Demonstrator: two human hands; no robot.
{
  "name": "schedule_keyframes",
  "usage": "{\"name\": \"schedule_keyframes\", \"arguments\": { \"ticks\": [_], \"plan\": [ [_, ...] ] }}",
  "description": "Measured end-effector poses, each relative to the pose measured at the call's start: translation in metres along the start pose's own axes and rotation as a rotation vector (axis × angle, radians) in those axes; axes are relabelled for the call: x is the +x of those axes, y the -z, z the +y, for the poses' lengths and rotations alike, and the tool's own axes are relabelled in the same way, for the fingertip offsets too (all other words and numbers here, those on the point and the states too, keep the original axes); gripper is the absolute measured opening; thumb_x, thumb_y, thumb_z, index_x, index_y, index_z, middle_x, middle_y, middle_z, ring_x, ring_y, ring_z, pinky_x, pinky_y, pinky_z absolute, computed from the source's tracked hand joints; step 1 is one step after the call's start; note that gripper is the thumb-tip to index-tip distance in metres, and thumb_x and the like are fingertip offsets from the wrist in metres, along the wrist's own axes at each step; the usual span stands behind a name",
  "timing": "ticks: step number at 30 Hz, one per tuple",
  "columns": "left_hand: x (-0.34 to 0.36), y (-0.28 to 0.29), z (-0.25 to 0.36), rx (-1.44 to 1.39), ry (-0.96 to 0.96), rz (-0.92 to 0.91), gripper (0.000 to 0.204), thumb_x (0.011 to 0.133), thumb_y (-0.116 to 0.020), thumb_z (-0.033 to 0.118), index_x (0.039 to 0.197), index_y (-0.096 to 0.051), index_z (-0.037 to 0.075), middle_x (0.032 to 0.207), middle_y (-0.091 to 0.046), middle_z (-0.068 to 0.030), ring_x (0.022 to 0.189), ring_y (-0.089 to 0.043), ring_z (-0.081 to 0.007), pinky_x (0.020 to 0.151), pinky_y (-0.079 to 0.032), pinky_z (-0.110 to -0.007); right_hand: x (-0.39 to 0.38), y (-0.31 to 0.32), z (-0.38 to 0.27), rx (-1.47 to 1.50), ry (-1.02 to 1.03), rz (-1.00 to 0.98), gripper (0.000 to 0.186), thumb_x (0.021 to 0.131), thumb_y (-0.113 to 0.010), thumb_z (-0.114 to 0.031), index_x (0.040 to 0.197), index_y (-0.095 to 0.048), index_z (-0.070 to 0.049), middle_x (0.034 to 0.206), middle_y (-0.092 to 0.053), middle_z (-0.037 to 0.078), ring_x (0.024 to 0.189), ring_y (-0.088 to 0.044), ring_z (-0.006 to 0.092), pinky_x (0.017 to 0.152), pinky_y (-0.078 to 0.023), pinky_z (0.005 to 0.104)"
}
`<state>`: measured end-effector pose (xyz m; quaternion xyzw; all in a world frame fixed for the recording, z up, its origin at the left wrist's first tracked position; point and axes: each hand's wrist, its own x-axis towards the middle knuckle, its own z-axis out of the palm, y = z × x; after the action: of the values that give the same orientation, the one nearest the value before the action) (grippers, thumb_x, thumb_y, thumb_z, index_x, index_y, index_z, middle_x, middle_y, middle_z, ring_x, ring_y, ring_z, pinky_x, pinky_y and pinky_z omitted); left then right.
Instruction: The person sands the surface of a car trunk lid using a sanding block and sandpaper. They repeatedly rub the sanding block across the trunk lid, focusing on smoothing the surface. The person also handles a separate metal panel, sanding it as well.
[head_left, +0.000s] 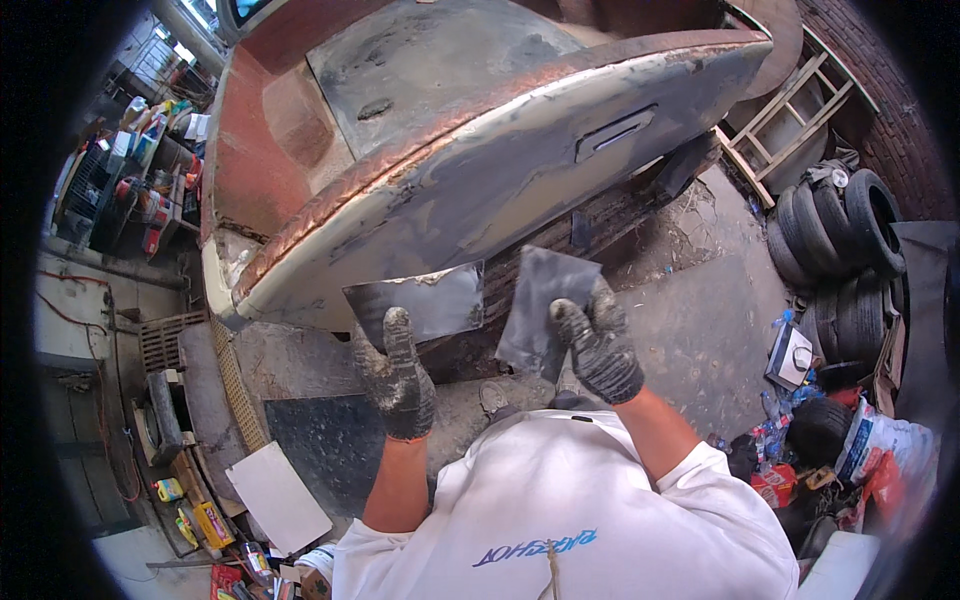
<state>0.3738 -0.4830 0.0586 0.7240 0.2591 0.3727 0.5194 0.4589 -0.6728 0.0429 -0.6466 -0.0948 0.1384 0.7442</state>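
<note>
Both my hands wear dark, dirt-caked gloves. My left hand [395, 380] grips a dark rectangular flat piece [425, 300], held sideways, with a pale smear along its top edge. In my right hand [600, 350] is a second dark flat piece [535, 310], tilted more upright, with my thumb over its face. The two pieces are apart, in front of a rusty vehicle's rear panel [480, 190], which is patched grey and cream with a reddish, corroded top rim and a slotted recess at the right.
A wooden ladder [800, 110] leans at the upper right, above stacked tyres [830, 230] and mixed rubbish [790, 440]. At left are cluttered shelving [130, 170], a white board [280, 500] and tools. A dark sheet [330, 450] lies on the concrete floor [690, 320].
</note>
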Motion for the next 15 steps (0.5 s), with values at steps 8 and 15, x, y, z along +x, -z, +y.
{"name": "schedule_keyframes", "arguments": {
  "ticks": [8, 15],
  "plan": [
    [-0.018, -0.009, 0.027, 0.166, -0.148, -0.167, 0.041, 0.096, -0.056, 0.022, 0.127, -0.05, -0.004, 0.103, -0.065, -0.0176, 0.091, -0.061, -0.0258, 0.084, -0.047, -0.037, -0.001, -0.014, 0.011, -0.433, 0.186, -0.031, 0.022, 0.091, -0.061, -0.01, 0.111, -0.055, -0.003, 0.093, -0.064, 0.01, 0.082, -0.058, 0.0175, 0.077, -0.049, 0.033],
    [-0.021, -0.004, 0.023, 0.304, -0.09, -0.462, 0.039, 0.095, -0.056, 0.021, 0.126, -0.051, -0.002, 0.09, -0.065, -0.0234, 0.076, -0.064, -0.038, 0.067, -0.048, -0.044, -0.001, -0.011, 0.014, -0.348, 0.183, -0.105, 0.022, 0.091, -0.06, -0.012, 0.11, -0.055, -0.003, 0.093, -0.064, 0.012, 0.083, -0.06, 0.0202, 0.078, -0.049, 0.0334]
  ]
}}
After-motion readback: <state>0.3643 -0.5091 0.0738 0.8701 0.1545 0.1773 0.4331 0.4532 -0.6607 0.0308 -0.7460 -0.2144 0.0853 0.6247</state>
